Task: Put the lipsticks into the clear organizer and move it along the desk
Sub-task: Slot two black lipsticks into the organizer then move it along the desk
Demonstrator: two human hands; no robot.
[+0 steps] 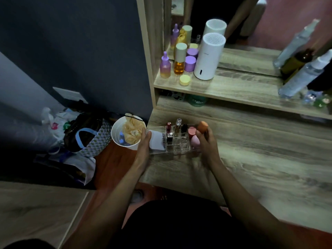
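Note:
The clear organizer (177,147) sits at the left end of the wooden desk (251,159). Several lipsticks stand upright in its slots: a red one (168,127), a clear-capped one (178,124), a black one (184,128) and a short dark one (169,137). A white box (158,141) fills its left part; pink sponges (195,141) and an orange sponge (202,127) sit at its right. My left hand (144,145) grips the organizer's left end. My right hand (206,139) holds its right end, fingers by the sponges.
A white bin (125,134) with crumpled paper stands just left of the desk edge. Bags and clutter (80,137) lie on the floor. The shelf above (233,87) carries purple and amber bottles, a white cylinder (209,56) and spray bottles (303,74) before a mirror.

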